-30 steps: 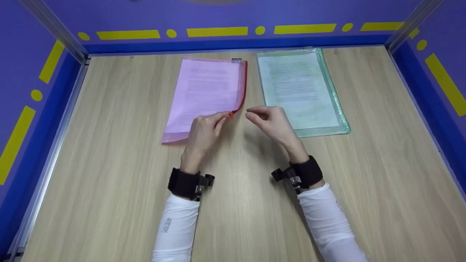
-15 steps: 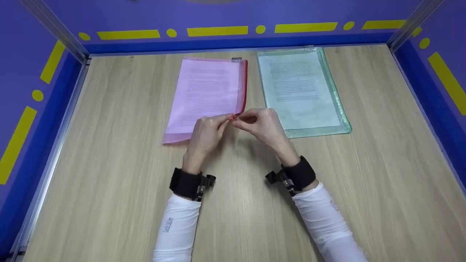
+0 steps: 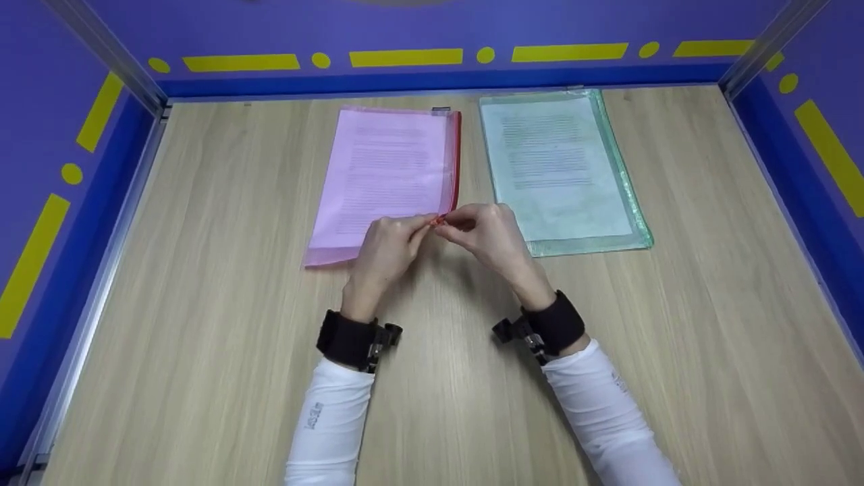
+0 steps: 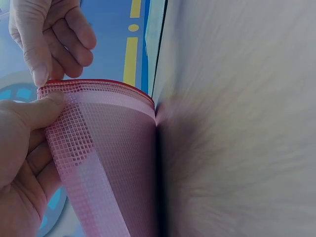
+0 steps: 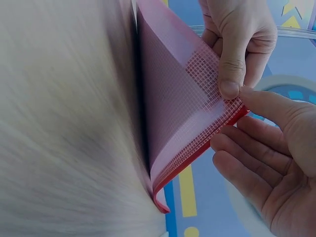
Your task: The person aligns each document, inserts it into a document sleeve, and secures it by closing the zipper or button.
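Observation:
A pink mesh zipper pouch (image 3: 391,162) with a printed sheet inside lies at the back of the table, its near right corner lifted. My left hand (image 3: 386,251) pinches that corner, the thumb flat on the mesh (image 4: 74,123) in the left wrist view. Along the pouch's right side runs a red zipper (image 3: 458,155). At its near end my right hand (image 3: 498,239) pinches the corner between thumb and index finger, fingertips right beside those of the left. In the right wrist view the other fingers of the right hand (image 5: 276,153) are spread loosely below the red edge.
A green zipper pouch (image 3: 550,162) with a printed sheet inside lies to the right, close behind my right hand. Blue-purple walls (image 3: 432,27) with yellow marks border the wooden table (image 3: 445,391) at the back and sides.
My right hand has moved left from beside the green pouch to the pink pouch's corner and now pinches it. The left hand, still holding the corner, has shifted slightly right.

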Motion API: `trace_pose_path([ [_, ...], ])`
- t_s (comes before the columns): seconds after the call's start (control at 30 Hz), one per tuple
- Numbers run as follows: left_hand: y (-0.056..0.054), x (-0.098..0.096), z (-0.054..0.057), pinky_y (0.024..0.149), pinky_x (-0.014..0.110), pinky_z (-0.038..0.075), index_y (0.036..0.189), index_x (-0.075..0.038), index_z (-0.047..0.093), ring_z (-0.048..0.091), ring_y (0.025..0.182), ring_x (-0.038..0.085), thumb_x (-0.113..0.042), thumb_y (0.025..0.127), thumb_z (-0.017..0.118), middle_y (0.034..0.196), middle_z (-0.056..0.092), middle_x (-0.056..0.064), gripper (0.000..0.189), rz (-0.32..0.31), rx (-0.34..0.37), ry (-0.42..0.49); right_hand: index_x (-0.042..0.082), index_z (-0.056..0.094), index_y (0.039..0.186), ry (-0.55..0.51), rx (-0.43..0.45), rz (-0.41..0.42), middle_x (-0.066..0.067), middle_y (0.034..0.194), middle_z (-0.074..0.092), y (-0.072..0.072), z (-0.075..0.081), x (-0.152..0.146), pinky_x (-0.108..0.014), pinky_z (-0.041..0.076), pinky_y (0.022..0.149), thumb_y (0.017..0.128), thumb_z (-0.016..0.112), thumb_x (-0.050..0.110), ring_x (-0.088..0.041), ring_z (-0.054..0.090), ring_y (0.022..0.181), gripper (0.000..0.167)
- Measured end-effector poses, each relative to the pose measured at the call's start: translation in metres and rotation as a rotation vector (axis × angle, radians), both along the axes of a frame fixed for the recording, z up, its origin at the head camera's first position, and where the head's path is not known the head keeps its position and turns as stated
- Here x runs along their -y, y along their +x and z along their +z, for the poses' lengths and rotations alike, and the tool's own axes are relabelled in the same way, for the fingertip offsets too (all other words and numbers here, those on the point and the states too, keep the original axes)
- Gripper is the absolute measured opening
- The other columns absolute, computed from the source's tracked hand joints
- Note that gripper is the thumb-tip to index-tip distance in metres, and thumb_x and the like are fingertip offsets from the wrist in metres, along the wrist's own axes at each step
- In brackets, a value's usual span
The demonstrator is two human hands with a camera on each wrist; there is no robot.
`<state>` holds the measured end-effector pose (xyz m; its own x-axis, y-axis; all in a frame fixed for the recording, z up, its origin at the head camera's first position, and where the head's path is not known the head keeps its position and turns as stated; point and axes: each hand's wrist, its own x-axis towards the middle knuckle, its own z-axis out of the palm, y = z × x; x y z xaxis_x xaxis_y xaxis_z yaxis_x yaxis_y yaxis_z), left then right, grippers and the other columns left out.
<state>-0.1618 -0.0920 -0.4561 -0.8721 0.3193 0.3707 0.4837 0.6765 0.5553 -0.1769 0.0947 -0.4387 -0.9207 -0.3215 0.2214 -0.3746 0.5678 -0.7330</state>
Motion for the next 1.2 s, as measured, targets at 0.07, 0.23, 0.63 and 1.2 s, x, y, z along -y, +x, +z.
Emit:
trace_pose_path([
  [0.07,0.0002,0.0001,-0.0002,0.073,0.033,0.061,0.113,-0.007,0.074,0.076,0.081,0.025,-0.009,0.094,0.064,0.101,0.077,0.013,0.022,0.0,-0.009,0.004,0.003,0.079,0.098,0.006,-0.03,0.006,-0.012,0.092,0.078,0.0008,-0.0002,0.0002,-0.033,0.061,0.071,0.087,0.076,0.02,-0.021,0.074,0.078,0.02],
  [0.23,0.001,0.0003,0.0006,0.068,0.036,0.059,0.113,-0.008,0.075,0.074,0.075,0.024,-0.01,0.094,0.064,0.098,0.078,0.012,0.021,0.01,-0.01,0.0,0.001,0.079,0.097,0.021,-0.105,0.019,-0.013,0.089,0.078,0.0014,-0.0008,-0.0007,-0.035,0.06,0.069,0.091,0.071,0.014,-0.021,0.074,0.076,0.016],
  [0.63,0.0018,0.0034,0.0059,0.073,0.036,0.06,0.113,-0.008,0.075,0.076,0.081,0.024,-0.007,0.093,0.065,0.101,0.077,0.01,0.022,-0.006,-0.036,-0.008,0.002,0.078,0.096,-0.028,-0.004,0.033,-0.012,0.09,0.078,-0.0018,0.0008,-0.0051,-0.028,0.056,0.068,0.092,0.069,0.013,-0.018,0.07,0.075,0.015],
  [1.2,0.0043,0.0094,0.0089,0.067,0.033,0.06,0.111,-0.007,0.075,0.073,0.073,0.022,-0.005,0.093,0.065,0.097,0.078,0.011,0.021,-0.048,-0.08,0.03,0.002,0.079,0.095,-0.03,0.04,0.001,-0.011,0.089,0.078,-0.0072,-0.0045,-0.0083,-0.023,0.051,0.067,0.093,0.069,0.015,-0.016,0.067,0.075,0.016],
])
